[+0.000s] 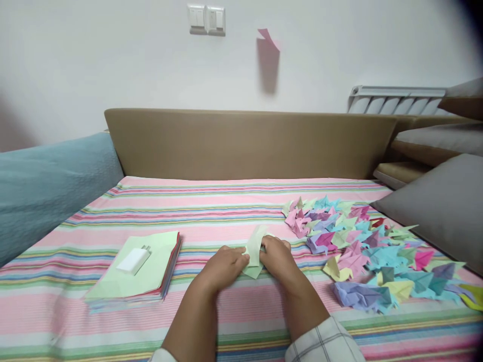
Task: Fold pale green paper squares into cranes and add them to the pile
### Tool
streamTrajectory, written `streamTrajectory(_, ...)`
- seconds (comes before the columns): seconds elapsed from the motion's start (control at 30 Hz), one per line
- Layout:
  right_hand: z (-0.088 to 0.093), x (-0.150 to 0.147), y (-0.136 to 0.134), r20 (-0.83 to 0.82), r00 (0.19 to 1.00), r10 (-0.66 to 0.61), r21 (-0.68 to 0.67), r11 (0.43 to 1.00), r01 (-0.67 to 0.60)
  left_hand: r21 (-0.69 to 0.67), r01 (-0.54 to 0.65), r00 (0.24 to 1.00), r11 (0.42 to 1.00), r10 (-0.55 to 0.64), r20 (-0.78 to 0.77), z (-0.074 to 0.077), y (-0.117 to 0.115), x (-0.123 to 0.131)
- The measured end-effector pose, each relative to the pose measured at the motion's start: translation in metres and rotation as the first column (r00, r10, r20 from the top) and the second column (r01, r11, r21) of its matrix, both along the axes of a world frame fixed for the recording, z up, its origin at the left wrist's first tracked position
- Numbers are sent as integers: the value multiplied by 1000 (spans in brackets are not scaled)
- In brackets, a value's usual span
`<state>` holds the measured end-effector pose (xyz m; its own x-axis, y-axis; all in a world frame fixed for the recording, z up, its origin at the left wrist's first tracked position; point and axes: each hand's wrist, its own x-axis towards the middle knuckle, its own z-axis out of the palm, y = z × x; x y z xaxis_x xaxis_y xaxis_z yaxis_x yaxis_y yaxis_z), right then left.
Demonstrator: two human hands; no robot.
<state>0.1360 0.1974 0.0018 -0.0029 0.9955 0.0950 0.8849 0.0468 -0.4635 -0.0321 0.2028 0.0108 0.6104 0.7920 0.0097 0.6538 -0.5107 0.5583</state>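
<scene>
Holding the paper: two bare hands had a folded pale green paper (253,256) between them, out in the middle of the striped cloth (211,234); I could not tell whether its lower corner touched the cloth.
Left hand: the person's left hand (225,265) had its fingers clamped on the paper's left edge, the thumb nearest the lower part.
Right hand: the right hand (278,259) gripped the opposite edge, its fingers bent and clamped there too, with a checked sleeve (326,344) well back on the forearm.
Paper stack: well to the left sat a paper stack (160,251), pale green on top, with red showing just beneath along its side.
White plug: a white plug (133,261) lay on that top sheet, prongs pointing away from the person.
Folded pieces: on the right spread a crowd of folded paper pieces (387,257), pink, blue, purple, green and yellow, many touching or overlapping.
Seat edges: a brown backrest (249,146) ran behind, a blue cover (56,186) draped the left side, and a grey cushion (445,206) leaned at right.
Wall: a pink slip (269,40) clung near the light switches (206,20).
</scene>
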Motion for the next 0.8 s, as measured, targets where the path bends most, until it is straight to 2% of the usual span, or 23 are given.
streamTrajectory(0.1, -1, 0, -1, -19, 1000, 2, 5, 1000, -2, 12, 14, 1000, 1000, -13, -24, -6, 2, -1)
streamTrajectory(0.23, 1, 0, -2, -69, 997, 17, 10, 1000, -17, -9, -117, 993, 993, 116, -27, -14, 7, -1)
streamTrajectory(0.43, 1, -1, -4, -162, 982, 94, -7, 995, -97, -39, -221, 975, 974, 220, -37, -15, 6, -1)
streamTrajectory(0.5, -1, -2, -4, -143, 982, 120, -9, 992, -122, -73, -244, 969, 967, 246, 8, -16, 5, -1)
streamTrajectory(0.67, -4, -4, -5, -73, 985, 159, -38, 986, -162, -181, -204, 960, 962, 232, 154, -21, 7, -4)
streamTrajectory(0.8, -1, -6, -9, -21, 982, 186, -45, 981, -187, -207, -272, 932, 940, 311, 188, -23, 10, -2)
